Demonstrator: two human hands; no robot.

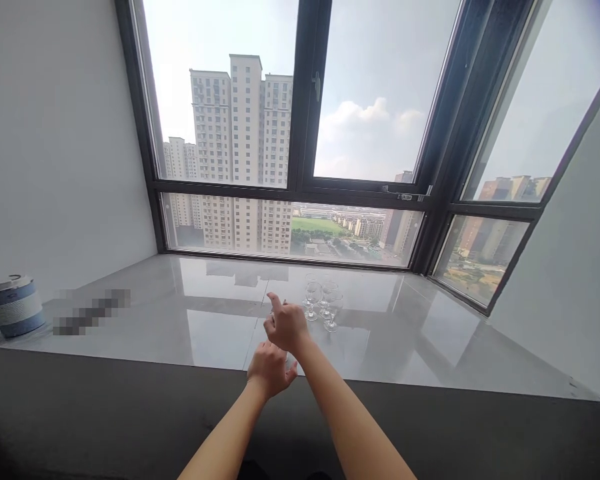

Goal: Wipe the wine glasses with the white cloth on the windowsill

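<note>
Close together over the front part of the glossy grey windowsill [220, 343], my two hands work one above the other. My left hand [269, 369] is the lower one, by the sill's front edge, with its fingers curled and the thumb pointing right. Just above it, my right hand [286, 325] is closed too, its index finger sticking out to the upper left. Whatever lies between them is mostly hidden by the fingers. Immediately right of my right hand, several clear stemmed glasses [333, 312] stand upright in a tight group on the sill.
A blue-and-white bucket [13, 310] stands at the sill's far left, beside a blurred-out patch. Behind the sill rises a dark-framed window [307, 133] with a handle and a latch. White walls [60, 147] close in both sides.
</note>
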